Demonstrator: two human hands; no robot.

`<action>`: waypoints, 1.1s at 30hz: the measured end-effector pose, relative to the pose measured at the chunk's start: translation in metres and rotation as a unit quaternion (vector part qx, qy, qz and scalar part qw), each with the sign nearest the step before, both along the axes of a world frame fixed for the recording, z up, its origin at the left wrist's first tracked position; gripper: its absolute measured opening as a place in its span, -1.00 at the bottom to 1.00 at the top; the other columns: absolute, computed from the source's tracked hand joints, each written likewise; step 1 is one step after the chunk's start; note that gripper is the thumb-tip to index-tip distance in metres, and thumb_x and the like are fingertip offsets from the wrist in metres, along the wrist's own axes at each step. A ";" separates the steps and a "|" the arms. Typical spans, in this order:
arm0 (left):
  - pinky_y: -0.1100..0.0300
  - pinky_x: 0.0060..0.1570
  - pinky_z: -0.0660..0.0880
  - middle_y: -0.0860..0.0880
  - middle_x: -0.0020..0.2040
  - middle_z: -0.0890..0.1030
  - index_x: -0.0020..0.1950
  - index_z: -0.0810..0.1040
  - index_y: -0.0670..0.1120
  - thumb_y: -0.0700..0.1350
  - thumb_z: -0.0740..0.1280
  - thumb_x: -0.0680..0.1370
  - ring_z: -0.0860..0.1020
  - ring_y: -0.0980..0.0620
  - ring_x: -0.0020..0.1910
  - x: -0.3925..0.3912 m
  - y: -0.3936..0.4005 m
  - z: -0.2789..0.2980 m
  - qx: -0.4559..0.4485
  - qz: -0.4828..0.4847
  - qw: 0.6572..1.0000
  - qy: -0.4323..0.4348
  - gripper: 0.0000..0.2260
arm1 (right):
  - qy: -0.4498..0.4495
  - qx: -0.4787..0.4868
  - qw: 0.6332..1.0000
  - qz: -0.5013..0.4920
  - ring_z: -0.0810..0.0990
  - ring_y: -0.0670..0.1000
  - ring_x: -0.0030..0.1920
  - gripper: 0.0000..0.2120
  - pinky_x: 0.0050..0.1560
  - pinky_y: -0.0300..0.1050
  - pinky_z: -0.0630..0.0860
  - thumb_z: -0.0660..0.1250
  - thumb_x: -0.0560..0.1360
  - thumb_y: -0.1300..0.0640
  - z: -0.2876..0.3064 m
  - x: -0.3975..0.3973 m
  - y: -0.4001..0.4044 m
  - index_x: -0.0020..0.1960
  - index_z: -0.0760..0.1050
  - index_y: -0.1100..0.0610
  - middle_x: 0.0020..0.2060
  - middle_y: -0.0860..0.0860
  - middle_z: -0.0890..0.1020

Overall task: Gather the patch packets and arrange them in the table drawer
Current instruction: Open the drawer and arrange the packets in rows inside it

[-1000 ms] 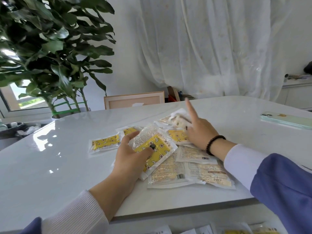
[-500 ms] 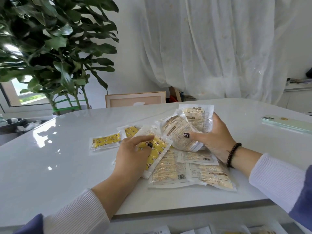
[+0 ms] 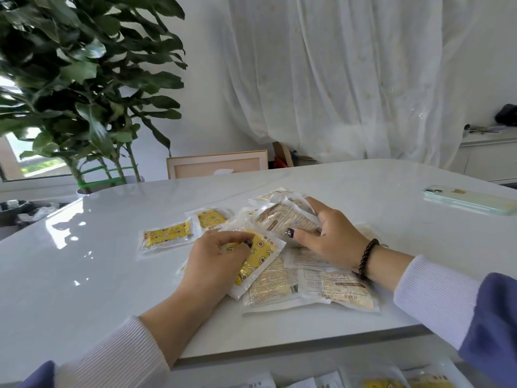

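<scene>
Glossy white stone-like tabletop (image 3: 349,191), rounded at its corners and bright with window glare, carries a loose heap of flat, crinkly clear-plastic patch packets. Two small rectangular packets printed yellow with little cartoon figures lie apart from the heap on its left: the nearer small yellow packet (image 3: 167,235) has its long axis running left to right, tipped slightly up at the right end, and the second small yellow packet (image 3: 211,218) sits just beyond its right end.

The left hand (image 3: 215,264) rests on a larger yellow-printed packet (image 3: 256,259), fingers curled, thumb and fingertips pinching its upper edge; this packet lies diagonally, its long axis running from near left to far right. The right hand (image 3: 333,233), with a dark beaded bracelet (image 3: 367,257) at the wrist, grips a bunched handful of pale beige-printed packets (image 3: 285,219), thumb on top and fingers wrapped round the far side; the bundle is held just above the heap, tilted, its long axis running left to right.

Beneath both hands, pale cream packets with printed text and barcodes (image 3: 321,289) lie flat and overlapping near the table's front edge. More packets (image 3: 386,383) show below that edge, at the bottom of the view. A pale green phone (image 3: 470,203) lies at the far right of the table, and a leafy green potted plant (image 3: 84,79) stands behind the table's left side.
</scene>
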State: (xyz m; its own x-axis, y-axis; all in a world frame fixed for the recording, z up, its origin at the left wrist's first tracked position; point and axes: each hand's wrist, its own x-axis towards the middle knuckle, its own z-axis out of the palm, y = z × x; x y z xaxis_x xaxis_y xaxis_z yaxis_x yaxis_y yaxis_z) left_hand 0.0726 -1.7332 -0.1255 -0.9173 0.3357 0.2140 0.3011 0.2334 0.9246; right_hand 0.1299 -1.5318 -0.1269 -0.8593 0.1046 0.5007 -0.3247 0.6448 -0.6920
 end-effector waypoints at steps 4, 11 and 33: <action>0.07 -0.05 0.60 0.00 -0.05 0.69 -0.20 0.72 0.04 -0.05 0.28 0.57 0.66 -0.03 -0.11 0.003 0.000 0.003 0.036 -0.004 0.998 -0.051 -0.75 | 0.183 0.267 0.945 -0.052 0.62 0.03 -0.15 -0.72 -0.24 -0.06 0.58 0.28 0.47 0.18 0.000 0.001 -0.002 0.18 0.49 0.11 -0.02 0.01 0.63; -0.14 0.05 0.59 -0.33 -0.11 0.66 -0.13 0.67 -0.21 0.20 0.41 0.42 0.66 -0.28 -0.11 0.005 -0.004 0.007 0.096 -0.060 0.988 -0.108 -0.55 | 0.295 0.440 0.848 -0.020 0.59 0.12 -0.06 -0.77 -0.08 -0.03 0.49 0.35 0.45 0.31 0.002 -0.001 -0.006 0.10 0.58 0.19 -0.04 0.12 0.63; 0.43 0.16 0.32 0.19 0.04 0.49 -0.29 0.61 0.11 -0.01 0.46 0.43 0.40 0.35 0.22 -0.003 -0.009 -0.002 -0.031 -0.026 0.982 0.184 -0.90 | 0.184 0.092 0.979 -0.007 0.53 -0.20 -0.06 -0.48 0.01 -0.44 0.43 0.46 0.39 0.20 0.007 0.008 -0.012 0.30 0.40 0.02 -0.06 -0.01 0.53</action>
State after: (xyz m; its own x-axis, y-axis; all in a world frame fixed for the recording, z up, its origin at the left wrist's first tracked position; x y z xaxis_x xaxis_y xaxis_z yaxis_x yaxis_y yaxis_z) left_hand 0.0698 -1.7422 -0.1275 -0.7630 0.4028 0.5055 0.6250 0.2604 0.7359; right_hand 0.1374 -1.5441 -0.1196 -0.6158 -0.0065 0.7879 -0.5212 0.7532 -0.4012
